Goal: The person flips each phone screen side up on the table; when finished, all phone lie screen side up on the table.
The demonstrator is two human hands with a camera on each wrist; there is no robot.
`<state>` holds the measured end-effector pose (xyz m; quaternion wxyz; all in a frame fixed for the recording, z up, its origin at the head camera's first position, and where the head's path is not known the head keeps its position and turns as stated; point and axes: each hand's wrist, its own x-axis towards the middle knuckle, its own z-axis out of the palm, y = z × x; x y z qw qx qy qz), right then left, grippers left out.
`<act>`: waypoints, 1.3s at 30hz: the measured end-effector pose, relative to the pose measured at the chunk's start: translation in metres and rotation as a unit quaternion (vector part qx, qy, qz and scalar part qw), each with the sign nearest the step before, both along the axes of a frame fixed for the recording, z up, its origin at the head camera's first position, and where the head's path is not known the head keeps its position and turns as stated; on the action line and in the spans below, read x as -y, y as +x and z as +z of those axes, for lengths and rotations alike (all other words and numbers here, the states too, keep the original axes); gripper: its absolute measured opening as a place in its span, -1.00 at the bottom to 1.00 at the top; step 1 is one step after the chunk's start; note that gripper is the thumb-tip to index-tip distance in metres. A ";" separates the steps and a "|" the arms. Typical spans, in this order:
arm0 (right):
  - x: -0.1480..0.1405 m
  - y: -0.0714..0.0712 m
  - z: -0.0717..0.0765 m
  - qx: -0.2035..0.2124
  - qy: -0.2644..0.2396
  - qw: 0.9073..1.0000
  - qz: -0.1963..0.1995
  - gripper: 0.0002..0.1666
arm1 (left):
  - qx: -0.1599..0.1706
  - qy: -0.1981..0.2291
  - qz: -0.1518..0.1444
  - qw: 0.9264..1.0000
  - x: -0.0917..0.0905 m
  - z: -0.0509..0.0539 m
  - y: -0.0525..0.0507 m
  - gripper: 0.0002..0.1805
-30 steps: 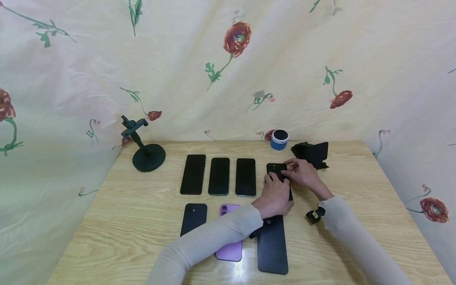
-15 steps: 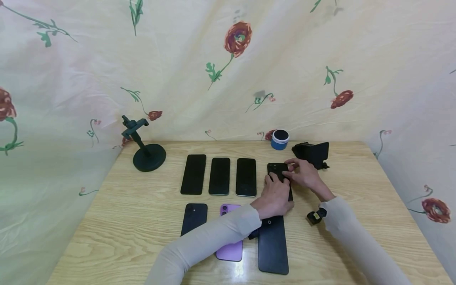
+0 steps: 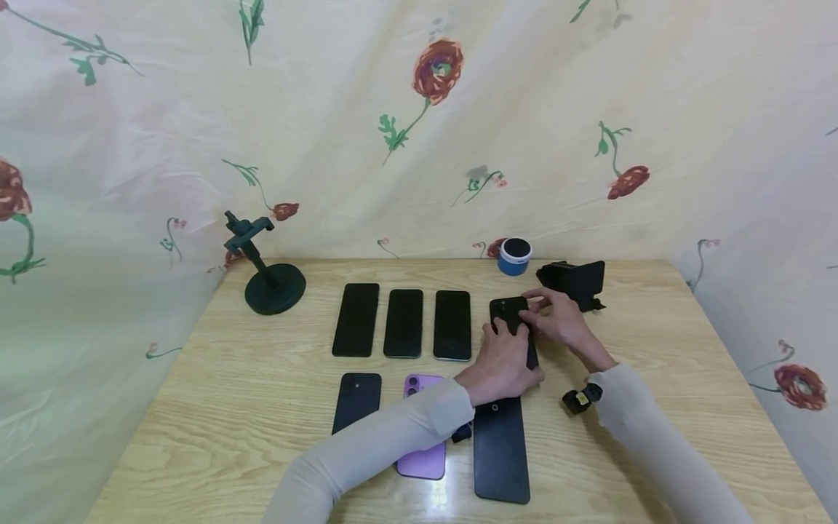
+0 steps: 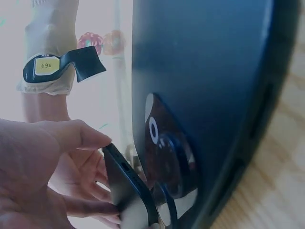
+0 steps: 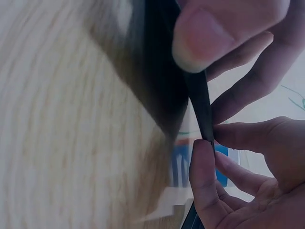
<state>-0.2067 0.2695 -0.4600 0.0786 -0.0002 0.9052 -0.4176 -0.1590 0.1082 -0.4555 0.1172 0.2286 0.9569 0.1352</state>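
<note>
A black phone [image 3: 509, 308], camera side up, lies at the right end of the back row. Across its middle reaches my left hand [image 3: 499, 364], gripping it by the sides, thumb at the near right corner. My right hand [image 3: 558, 318] pinches its far right edge. In the right wrist view the phone's edge [image 5: 200, 102] runs between the left thumb and the right fingers, with a dark shadow on the tabletop. The left wrist view shows the phone's port end [image 4: 128, 172] beside a larger dark phone [image 4: 200, 52], which lies nearer me in the head view.
Three phones, screens up, stand in line to the left: [image 3: 356, 320] the leftmost. Nearer me are a dark blue phone [image 3: 356, 400] and a purple phone [image 3: 422, 462], partly under the left sleeve. Behind are a round-based stand [image 3: 275, 289], a blue speaker [image 3: 513, 258] and a folded black stand [image 3: 576, 282].
The left hand has shifted slightly left and the black phone's far end has turned a little. The right hand keeps nearly the same place; the other phones have not moved.
</note>
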 end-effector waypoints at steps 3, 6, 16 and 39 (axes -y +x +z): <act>0.001 0.002 0.003 -0.001 -0.026 1.000 -0.004 -0.44 | 0.017 0.029 0.007 0.999 0.003 0.000 -0.001 -0.04; 0.002 0.004 0.007 -0.001 -0.046 0.999 -0.006 -0.44 | 0.032 0.056 0.019 0.998 0.006 0.000 -0.002 0.00; 0.003 0.006 0.018 -0.005 -0.084 0.996 0.006 -0.43 | 0.034 0.129 0.024 0.991 0.013 0.001 -0.002 -0.05; 0.009 0.012 0.004 0.050 -0.118 0.989 0.078 -0.44 | 0.127 0.320 0.032 0.938 0.041 -0.001 -0.007 -0.11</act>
